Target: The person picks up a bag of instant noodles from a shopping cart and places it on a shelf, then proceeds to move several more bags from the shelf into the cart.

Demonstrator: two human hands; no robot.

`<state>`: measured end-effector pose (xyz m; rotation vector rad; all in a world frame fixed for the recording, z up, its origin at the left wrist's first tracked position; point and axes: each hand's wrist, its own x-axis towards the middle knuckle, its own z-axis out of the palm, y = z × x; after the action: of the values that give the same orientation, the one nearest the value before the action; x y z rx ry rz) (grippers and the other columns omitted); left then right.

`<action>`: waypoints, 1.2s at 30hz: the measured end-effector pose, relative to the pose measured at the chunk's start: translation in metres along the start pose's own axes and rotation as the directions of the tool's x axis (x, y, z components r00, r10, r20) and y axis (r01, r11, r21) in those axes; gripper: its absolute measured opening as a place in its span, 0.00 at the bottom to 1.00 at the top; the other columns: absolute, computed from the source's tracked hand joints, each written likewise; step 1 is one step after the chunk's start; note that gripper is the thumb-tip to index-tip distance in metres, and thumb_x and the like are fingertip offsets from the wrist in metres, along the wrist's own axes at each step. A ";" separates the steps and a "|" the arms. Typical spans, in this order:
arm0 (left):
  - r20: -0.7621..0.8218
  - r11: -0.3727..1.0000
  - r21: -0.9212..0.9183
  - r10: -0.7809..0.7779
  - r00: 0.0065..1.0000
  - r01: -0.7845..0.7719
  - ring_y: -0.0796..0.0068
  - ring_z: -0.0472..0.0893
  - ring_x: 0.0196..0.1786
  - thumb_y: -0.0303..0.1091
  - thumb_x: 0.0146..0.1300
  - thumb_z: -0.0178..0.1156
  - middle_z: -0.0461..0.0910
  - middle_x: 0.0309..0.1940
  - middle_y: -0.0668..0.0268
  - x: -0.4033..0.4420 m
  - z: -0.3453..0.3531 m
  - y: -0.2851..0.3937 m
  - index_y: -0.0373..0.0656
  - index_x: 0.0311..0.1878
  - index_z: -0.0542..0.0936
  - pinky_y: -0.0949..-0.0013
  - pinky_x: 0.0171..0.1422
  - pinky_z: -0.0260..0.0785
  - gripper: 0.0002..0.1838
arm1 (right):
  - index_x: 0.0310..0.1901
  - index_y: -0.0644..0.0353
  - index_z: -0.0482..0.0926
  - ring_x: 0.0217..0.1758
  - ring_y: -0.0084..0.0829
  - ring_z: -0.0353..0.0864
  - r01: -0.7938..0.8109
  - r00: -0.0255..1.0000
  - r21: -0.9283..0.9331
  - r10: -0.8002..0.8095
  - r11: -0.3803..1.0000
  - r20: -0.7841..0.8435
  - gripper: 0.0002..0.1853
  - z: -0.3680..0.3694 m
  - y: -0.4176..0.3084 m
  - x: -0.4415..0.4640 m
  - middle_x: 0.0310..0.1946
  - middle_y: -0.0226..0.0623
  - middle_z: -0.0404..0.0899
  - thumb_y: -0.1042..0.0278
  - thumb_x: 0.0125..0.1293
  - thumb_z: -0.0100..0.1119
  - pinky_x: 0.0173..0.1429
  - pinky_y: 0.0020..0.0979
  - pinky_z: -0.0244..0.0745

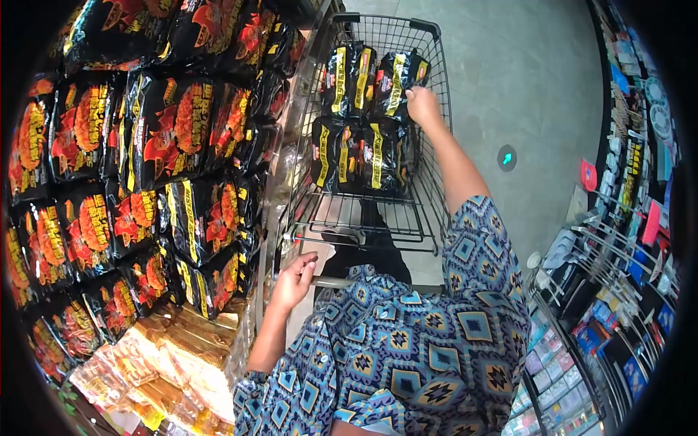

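Right hand (423,106) at the upper-right black pack (397,71) in the cart (389,18)

In the head view, the person's right hand meets the right-hand edge of the upper-right black pack, which lies to the hand's left. Its fingers are curled in; whether they grip the pack cannot be told. Below that pack sits the lower-right pack (384,155); the upper-left pack (347,81) and lower-left pack (336,155) stand beside them, well beyond the left hand (292,282). That hand is half open, fingers loosely bent, near the left end of the cart handle (332,282); contact with it cannot be made out. Similar packs form a stacked display (174,131) to the left.
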<state>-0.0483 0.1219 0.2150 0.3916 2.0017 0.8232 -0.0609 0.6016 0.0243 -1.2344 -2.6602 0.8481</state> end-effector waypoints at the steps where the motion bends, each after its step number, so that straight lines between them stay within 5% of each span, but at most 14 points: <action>1: 0.008 0.999 0.032 0.036 0.999 -0.036 0.62 0.85 0.49 0.34 0.72 0.57 0.84 0.48 0.54 -0.005 -0.003 -0.001 0.38 0.56 0.79 0.66 0.52 0.77 0.15 | 0.36 0.64 0.82 0.42 0.59 0.81 -0.036 0.999 -0.018 0.036 0.999 0.019 0.14 0.000 0.003 -0.004 0.36 0.57 0.82 0.61 0.68 0.57 0.50 0.54 0.76; 4: 0.001 0.998 0.057 0.042 0.999 -0.042 0.61 0.85 0.49 0.34 0.71 0.57 0.84 0.48 0.53 -0.002 -0.003 0.000 0.38 0.56 0.79 0.66 0.53 0.77 0.15 | 0.41 0.66 0.82 0.46 0.58 0.82 -0.089 0.991 -0.028 0.092 0.996 0.099 0.15 -0.006 -0.001 0.001 0.40 0.57 0.82 0.60 0.66 0.60 0.53 0.52 0.77; 6: -0.029 0.996 0.058 0.075 0.997 -0.073 0.61 0.85 0.49 0.34 0.71 0.57 0.84 0.48 0.53 -0.002 -0.002 -0.004 0.37 0.55 0.79 0.66 0.53 0.77 0.14 | 0.42 0.68 0.80 0.47 0.58 0.82 -0.088 0.986 -0.104 0.071 0.991 -0.153 0.16 -0.024 -0.026 -0.010 0.40 0.56 0.82 0.60 0.64 0.63 0.51 0.51 0.77; 7: -0.031 0.996 0.058 0.076 0.997 -0.074 0.61 0.85 0.49 0.34 0.71 0.57 0.84 0.48 0.53 -0.002 -0.002 -0.003 0.37 0.55 0.79 0.66 0.53 0.77 0.14 | 0.41 0.69 0.78 0.46 0.57 0.82 0.116 0.936 -0.159 -0.161 0.981 -0.312 0.16 -0.030 -0.039 -0.015 0.40 0.54 0.81 0.61 0.62 0.65 0.49 0.50 0.78; 8: -0.040 0.995 0.053 0.082 0.996 -0.080 0.61 0.85 0.49 0.33 0.71 0.57 0.84 0.48 0.53 -0.005 -0.002 -0.002 0.37 0.55 0.80 0.65 0.53 0.76 0.14 | 0.38 0.67 0.78 0.43 0.53 0.82 0.176 0.924 -0.111 -0.203 0.978 -0.324 0.16 -0.028 -0.055 -0.014 0.37 0.52 0.81 0.60 0.62 0.65 0.47 0.49 0.78; 10: -0.047 0.995 0.049 0.086 0.995 -0.084 0.61 0.85 0.49 0.33 0.71 0.57 0.84 0.48 0.53 -0.008 0.001 -0.002 0.37 0.55 0.80 0.65 0.53 0.76 0.14 | 0.39 0.66 0.80 0.45 0.50 0.84 0.155 0.986 -0.006 -0.155 0.988 -0.060 0.19 -0.022 -0.089 -0.018 0.38 0.51 0.83 0.53 0.66 0.61 0.47 0.47 0.79; 14: -0.040 0.994 0.070 0.092 0.995 -0.089 0.61 0.85 0.49 0.31 0.71 0.56 0.84 0.47 0.53 -0.008 0.003 0.000 0.37 0.55 0.80 0.66 0.53 0.76 0.13 | 0.39 0.62 0.85 0.44 0.48 0.86 0.092 0.934 -0.234 -0.003 0.968 0.357 0.30 0.012 -0.130 -0.005 0.39 0.50 0.86 0.37 0.69 0.51 0.48 0.45 0.80; 19: -0.074 0.993 0.063 0.107 0.992 -0.102 0.61 0.85 0.49 0.30 0.71 0.56 0.84 0.46 0.53 -0.014 0.003 -0.002 0.37 0.55 0.80 0.66 0.53 0.76 0.13 | 0.36 0.57 0.87 0.43 0.42 0.88 0.321 0.914 -0.327 -0.201 0.889 0.352 0.12 0.055 -0.135 0.006 0.39 0.44 0.87 0.69 0.58 0.53 0.46 0.42 0.82; 22: -0.086 0.992 0.043 0.125 0.988 -0.122 0.61 0.85 0.48 0.30 0.71 0.56 0.84 0.46 0.53 -0.019 0.004 -0.010 0.36 0.55 0.80 0.66 0.53 0.76 0.13 | 0.37 0.59 0.87 0.44 0.43 0.87 0.415 0.856 -0.301 -0.256 0.859 0.449 0.13 0.044 -0.136 0.000 0.40 0.46 0.86 0.63 0.63 0.54 0.48 0.44 0.82; 25: -0.083 0.989 0.071 0.137 0.987 -0.132 0.62 0.85 0.47 0.29 0.71 0.56 0.84 0.46 0.53 -0.016 0.005 -0.012 0.36 0.55 0.80 0.66 0.52 0.76 0.13 | 0.36 0.58 0.86 0.44 0.42 0.85 0.200 0.936 -0.311 -0.087 0.929 0.341 0.28 0.006 -0.129 0.003 0.40 0.43 0.85 0.41 0.71 0.47 0.48 0.42 0.80; 26: -0.080 0.989 0.064 0.138 0.987 -0.133 0.62 0.85 0.46 0.29 0.71 0.56 0.84 0.46 0.53 -0.015 0.005 -0.012 0.36 0.54 0.80 0.66 0.51 0.76 0.13 | 0.35 0.57 0.85 0.46 0.43 0.82 0.240 0.969 -0.418 -0.245 0.877 0.043 0.27 0.002 -0.111 0.004 0.40 0.43 0.84 0.39 0.69 0.49 0.51 0.44 0.75; 29: -0.078 0.991 0.046 0.133 0.988 -0.130 0.62 0.85 0.46 0.30 0.71 0.56 0.84 0.46 0.53 -0.012 0.004 -0.013 0.36 0.54 0.80 0.66 0.51 0.77 0.13 | 0.49 0.65 0.77 0.58 0.48 0.73 -0.030 0.944 -0.373 -0.097 0.927 -0.316 0.28 -0.016 -0.077 0.007 0.51 0.49 0.76 0.47 0.58 0.67 0.60 0.46 0.68; 32: -0.073 0.987 0.062 0.154 0.985 -0.150 0.62 0.85 0.45 0.30 0.71 0.56 0.84 0.46 0.53 -0.013 0.007 -0.016 0.36 0.54 0.80 0.66 0.50 0.77 0.13 | 0.56 0.69 0.72 0.65 0.54 0.71 -0.378 0.926 -0.162 0.367 0.912 -0.090 0.32 -0.015 -0.052 0.011 0.60 0.57 0.73 0.51 0.60 0.66 0.67 0.49 0.67; 36: -0.074 0.980 0.088 0.185 0.980 -0.178 0.64 0.85 0.45 0.31 0.71 0.56 0.83 0.48 0.53 -0.014 0.010 -0.014 0.35 0.54 0.79 0.67 0.48 0.79 0.13 | 0.55 0.71 0.72 0.61 0.56 0.76 -0.316 0.931 -0.158 0.338 0.935 0.135 0.24 0.003 -0.031 0.006 0.56 0.61 0.76 0.61 0.63 0.61 0.65 0.49 0.72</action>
<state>-0.0316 0.1082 0.2103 0.6036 2.1027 0.8840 -0.0871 0.5885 0.0376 -1.7524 -2.7143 0.8526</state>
